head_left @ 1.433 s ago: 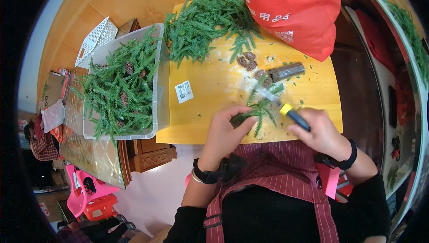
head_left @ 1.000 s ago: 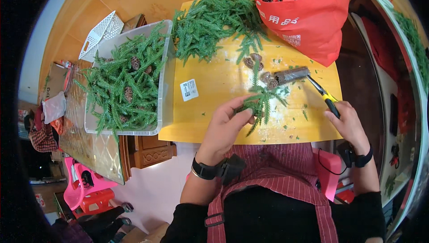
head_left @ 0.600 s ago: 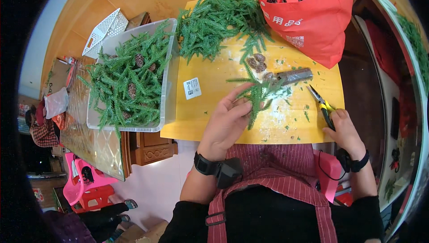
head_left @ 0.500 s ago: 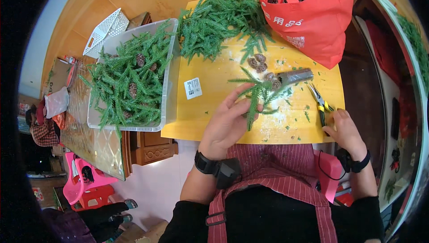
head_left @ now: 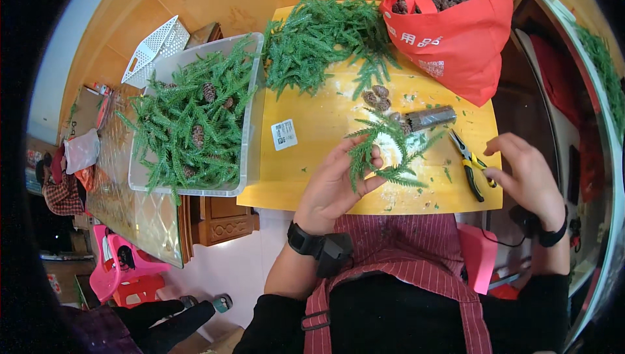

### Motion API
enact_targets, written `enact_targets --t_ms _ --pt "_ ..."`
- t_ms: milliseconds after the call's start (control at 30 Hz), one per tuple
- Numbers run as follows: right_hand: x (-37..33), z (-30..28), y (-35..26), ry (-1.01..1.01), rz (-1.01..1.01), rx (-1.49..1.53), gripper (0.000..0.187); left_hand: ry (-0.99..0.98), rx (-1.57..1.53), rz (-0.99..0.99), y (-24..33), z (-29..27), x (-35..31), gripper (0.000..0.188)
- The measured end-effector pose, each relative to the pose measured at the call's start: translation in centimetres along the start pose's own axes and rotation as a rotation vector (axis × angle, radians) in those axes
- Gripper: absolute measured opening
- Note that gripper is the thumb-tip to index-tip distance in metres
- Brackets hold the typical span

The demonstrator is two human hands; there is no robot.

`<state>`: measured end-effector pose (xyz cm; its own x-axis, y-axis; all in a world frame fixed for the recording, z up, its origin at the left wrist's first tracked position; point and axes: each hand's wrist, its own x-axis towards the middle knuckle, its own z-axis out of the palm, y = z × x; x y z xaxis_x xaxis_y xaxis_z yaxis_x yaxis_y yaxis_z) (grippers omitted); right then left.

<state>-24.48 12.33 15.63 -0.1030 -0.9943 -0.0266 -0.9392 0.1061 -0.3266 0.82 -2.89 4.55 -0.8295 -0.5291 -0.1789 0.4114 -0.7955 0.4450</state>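
Note:
My left hand (head_left: 327, 188) pinches a green artificial pine sprig (head_left: 366, 152) above the yellow board (head_left: 306, 175); its needled branches fan out past the fingers. My right hand (head_left: 528, 175) is off to the right, fingers apart, holding nothing. Close to its thumb, needle-nose pliers (head_left: 470, 164) with yellow and black handles lie on the board, jaws pointing away from me. Beyond the sprig are a few brown pine cones (head_left: 376, 98) and a dark bundle of thin rods (head_left: 431, 118), partly hidden at its left end.
At left, a clear plastic bin (head_left: 250, 133) holds pine sprigs with cones. More loose sprigs (head_left: 319, 38) are heaped at the back. A red bag (head_left: 456, 41) full of cones stands back right. A white label (head_left: 284, 134) and green scraps lie on the board. A white basket (head_left: 153, 51) sits behind the bin.
My right hand has come away from the pliers' handles, up and to the right, and its fingers have spread. The sprig has turned in my left hand.

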Motion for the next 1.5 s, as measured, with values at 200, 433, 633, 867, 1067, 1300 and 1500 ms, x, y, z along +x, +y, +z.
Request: enact_targets --t_ms 200,433,633,867,1067,1300,1500 --pt "8.9 -5.9 1.4 0.314 -0.246 -0.07 0.016 -0.123 -0.081 -0.01 0.7 -0.7 -0.4 0.035" --pt "23.6 -7.1 11.7 0.122 -0.147 -0.327 0.02 0.131 0.498 0.198 1.6 0.7 -0.4 0.029" --pt "25.5 -1.8 9.0 -0.17 -0.111 -0.387 0.031 0.318 1.788 0.491 2.5 -0.3 -0.6 0.036" --pt "26.0 -1.8 9.1 -0.249 -0.167 -0.45 0.037 0.146 1.925 0.595 1.7 -0.2 0.3 0.044" --pt "25.4 -0.9 10.2 -0.123 -0.139 -0.234 0.036 0.2 1.618 0.429 0.4 1.2 2.7 0.044" --pt "25.1 -0.7 10.0 -0.154 -0.191 -0.24 0.038 0.036 2.109 0.672 -1.9 0.3 7.8 0.039" --pt "24.9 0.2 10.7 0.038 -0.275 -0.202 0.038 0.116 2.193 0.641 -3.9 -0.1 10.6 0.016"
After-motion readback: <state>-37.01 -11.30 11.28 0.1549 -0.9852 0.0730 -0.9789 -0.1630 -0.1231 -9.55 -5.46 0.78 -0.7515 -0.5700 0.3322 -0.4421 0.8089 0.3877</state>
